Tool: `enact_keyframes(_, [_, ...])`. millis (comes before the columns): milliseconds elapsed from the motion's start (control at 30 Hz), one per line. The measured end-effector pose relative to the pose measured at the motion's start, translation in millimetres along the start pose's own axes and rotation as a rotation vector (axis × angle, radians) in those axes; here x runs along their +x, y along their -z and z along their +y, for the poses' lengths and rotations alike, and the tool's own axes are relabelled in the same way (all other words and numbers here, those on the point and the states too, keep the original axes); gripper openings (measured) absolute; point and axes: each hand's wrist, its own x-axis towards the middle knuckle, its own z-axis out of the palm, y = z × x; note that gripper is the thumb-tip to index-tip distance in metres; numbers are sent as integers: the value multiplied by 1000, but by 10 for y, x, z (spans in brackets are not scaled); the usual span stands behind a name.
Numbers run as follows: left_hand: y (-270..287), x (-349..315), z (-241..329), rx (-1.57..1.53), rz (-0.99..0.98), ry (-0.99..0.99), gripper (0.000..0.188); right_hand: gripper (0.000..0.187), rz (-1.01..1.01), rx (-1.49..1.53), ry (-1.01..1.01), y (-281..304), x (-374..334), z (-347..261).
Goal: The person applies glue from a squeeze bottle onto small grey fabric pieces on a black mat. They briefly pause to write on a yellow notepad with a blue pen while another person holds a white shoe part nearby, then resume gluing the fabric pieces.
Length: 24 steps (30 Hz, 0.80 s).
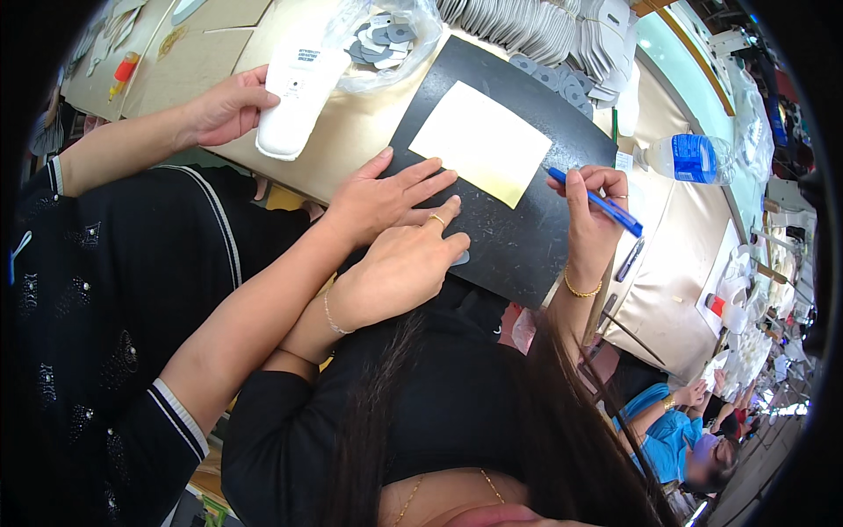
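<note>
My right hand (597, 211) grips a blue pen (606, 206), its tip close to the right edge of a pale yellow sheet of paper (481, 140). The sheet lies on a black mat (518, 241). My left hand (406, 263) rests at the mat's near left edge, index finger and thumb apart, the other fingers partly hidden. A small grey piece (461, 258) shows beside its thumb. Just beyond it, a co-worker's hand (378, 200) lies flat, fingertips near the sheet. That person's other hand (233, 110) holds a white, rounded sole-shaped piece (297, 105).
A clear plastic bag (386, 44) of grey and white pieces stands behind the mat. Stacked grey-white flat pieces (527, 35) line the back. To the right are a second pen (630, 260) and a water bottle (689, 159). A person in blue (659, 430) sits farther right.
</note>
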Motion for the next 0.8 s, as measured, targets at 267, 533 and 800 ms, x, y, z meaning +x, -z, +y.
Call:
enact_keyframes(267, [-65,75,31,12,3,-24,16,29,51,-106,78,-168,-156,209])
enact_keyframes(533, [-98,65,37,31,6,-43,16,17,-74,-248,11,-268,-391,252])
enact_keyframes(800, [-677,143,418,-255,-102,-432,17,15,-127,-342,133,-257,-558,459])
